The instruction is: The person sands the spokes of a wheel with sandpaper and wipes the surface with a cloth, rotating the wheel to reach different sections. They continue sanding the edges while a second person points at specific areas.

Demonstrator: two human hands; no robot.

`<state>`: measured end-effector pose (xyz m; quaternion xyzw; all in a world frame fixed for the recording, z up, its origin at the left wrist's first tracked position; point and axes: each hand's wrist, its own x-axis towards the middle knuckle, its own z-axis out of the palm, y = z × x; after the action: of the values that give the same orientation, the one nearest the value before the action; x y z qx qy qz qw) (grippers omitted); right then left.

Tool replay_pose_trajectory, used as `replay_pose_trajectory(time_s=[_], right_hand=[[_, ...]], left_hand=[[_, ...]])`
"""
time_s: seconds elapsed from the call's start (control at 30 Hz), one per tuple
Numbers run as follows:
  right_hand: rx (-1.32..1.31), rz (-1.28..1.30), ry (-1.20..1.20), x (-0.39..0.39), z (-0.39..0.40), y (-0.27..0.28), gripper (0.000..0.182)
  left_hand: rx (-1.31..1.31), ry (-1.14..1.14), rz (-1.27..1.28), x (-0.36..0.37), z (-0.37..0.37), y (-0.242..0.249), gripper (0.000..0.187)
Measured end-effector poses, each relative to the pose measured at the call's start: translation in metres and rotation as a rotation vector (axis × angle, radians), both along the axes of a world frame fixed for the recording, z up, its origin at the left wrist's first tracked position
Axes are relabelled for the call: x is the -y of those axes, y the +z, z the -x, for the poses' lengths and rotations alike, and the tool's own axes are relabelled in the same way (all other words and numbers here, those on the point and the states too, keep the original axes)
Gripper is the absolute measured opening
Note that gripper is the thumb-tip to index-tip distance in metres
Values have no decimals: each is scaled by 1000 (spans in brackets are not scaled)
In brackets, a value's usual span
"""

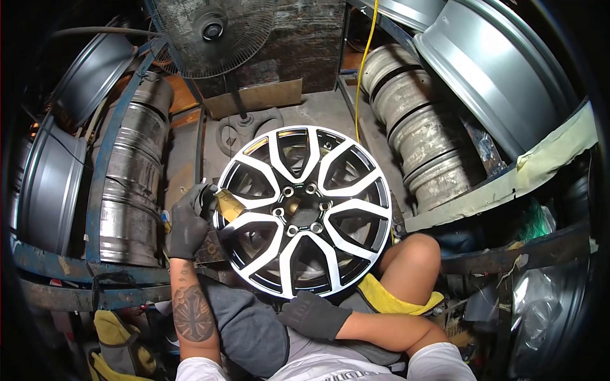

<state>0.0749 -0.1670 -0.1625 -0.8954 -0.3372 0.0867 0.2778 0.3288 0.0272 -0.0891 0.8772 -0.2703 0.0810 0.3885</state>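
Note:
A black alloy wheel (304,257) with bright machined spokes lies face up in front of me, over my lap. My left hand (190,221), in a dark grey glove, is closed at the wheel's left edge. From its fingers a folded yellow-brown piece of sandpaper (230,206) reaches onto the rim and a left spoke. My right hand (316,315), gloved the same way, is closed at the wheel's near edge, its fingertips partly hidden against the rim. Lug holes ring the open centre of the wheel.
A standing fan (213,32) is at the back. Racks on both sides hold stacked rims (130,184) and larger silver rims (499,70). A yellow cord (359,95) hangs behind the wheel. Masking tape covers a rack bar (508,181) at right. Yellow-grey cloth (117,333) lies lower left.

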Motion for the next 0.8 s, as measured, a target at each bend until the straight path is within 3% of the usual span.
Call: replay_pose_trajectory(time_s=[0.2,0.8], right_hand=[[-39,83,18,-1,-3,5,17],[215,-35,-21,-3,7,-18,8]], left_hand=[[-41,17,17,1,1,-3,23],[-89,-17,-59,9,5,-1,28]])
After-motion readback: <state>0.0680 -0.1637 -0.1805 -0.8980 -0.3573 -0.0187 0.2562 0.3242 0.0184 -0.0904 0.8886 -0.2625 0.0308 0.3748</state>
